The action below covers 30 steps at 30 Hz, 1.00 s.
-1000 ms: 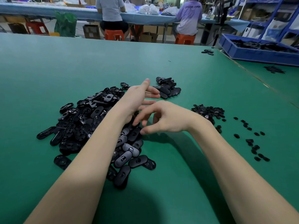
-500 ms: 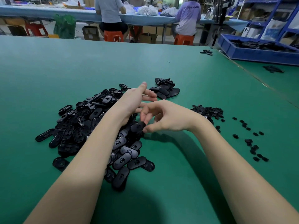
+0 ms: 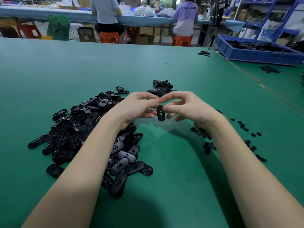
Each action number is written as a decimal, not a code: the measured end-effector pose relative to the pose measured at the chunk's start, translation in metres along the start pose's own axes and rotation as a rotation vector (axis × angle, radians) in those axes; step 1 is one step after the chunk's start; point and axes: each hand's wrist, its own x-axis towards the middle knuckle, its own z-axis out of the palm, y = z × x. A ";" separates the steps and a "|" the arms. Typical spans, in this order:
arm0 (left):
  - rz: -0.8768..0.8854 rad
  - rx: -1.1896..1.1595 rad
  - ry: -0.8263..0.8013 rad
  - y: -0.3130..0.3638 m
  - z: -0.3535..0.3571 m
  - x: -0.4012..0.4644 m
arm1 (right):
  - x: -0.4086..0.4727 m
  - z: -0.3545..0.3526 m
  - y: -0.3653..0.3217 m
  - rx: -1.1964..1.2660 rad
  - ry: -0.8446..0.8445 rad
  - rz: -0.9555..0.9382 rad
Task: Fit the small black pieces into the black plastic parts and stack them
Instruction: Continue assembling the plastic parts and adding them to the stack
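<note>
My right hand (image 3: 189, 106) pinches an oval black plastic part (image 3: 160, 114) and holds it upright above the green table (image 3: 164, 162). My left hand (image 3: 136, 106) meets it from the left, its curled fingertips on the part's left edge and top. A big loose pile of the same oval parts (image 3: 79, 129) lies under my left forearm. A stack of parts (image 3: 162, 88) sits just beyond my hands. Small black pieces (image 3: 208, 146) lie in a heap under my right wrist, with more scattered to the right (image 3: 251, 145).
A blue bin (image 3: 256, 55) full of black parts stands at the back right, with a few loose parts (image 3: 204, 53) beside it. Two people sit on orange stools at a far bench with their backs to me.
My right hand picked an oval part out of the pile and lifted it to the right. My left hand left the pile and joined it on the part.
</note>
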 end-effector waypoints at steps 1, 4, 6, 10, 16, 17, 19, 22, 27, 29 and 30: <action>0.003 -0.007 -0.022 -0.001 0.001 -0.001 | 0.000 -0.002 0.001 -0.004 0.037 0.020; 0.025 0.006 -0.060 -0.003 0.004 -0.003 | -0.001 -0.006 0.001 -0.029 0.126 0.058; 0.021 -0.006 -0.050 -0.005 0.007 -0.003 | -0.001 -0.010 0.001 -0.092 0.156 0.066; 0.004 -0.025 0.015 -0.005 0.008 -0.002 | -0.001 -0.030 0.008 -0.442 0.339 0.131; -0.013 -0.060 0.096 -0.005 0.008 -0.001 | -0.008 -0.046 0.023 -0.692 0.344 0.297; -0.015 -0.082 0.107 -0.005 0.008 0.000 | -0.008 -0.045 0.023 -0.700 0.327 0.293; -0.017 -0.114 0.125 -0.006 0.009 0.001 | -0.007 -0.042 0.022 -0.724 0.315 0.283; -0.021 -0.131 0.147 -0.006 0.007 0.001 | -0.005 -0.034 0.022 -0.780 0.321 0.281; -0.032 -0.128 0.168 -0.006 0.006 0.001 | -0.002 -0.027 0.022 -0.860 0.345 0.283; -0.032 -0.123 0.171 -0.007 0.006 0.000 | -0.002 -0.026 0.022 -0.876 0.338 0.270; -0.033 -0.118 0.171 -0.007 0.006 0.000 | -0.002 -0.026 0.023 -0.863 0.331 0.262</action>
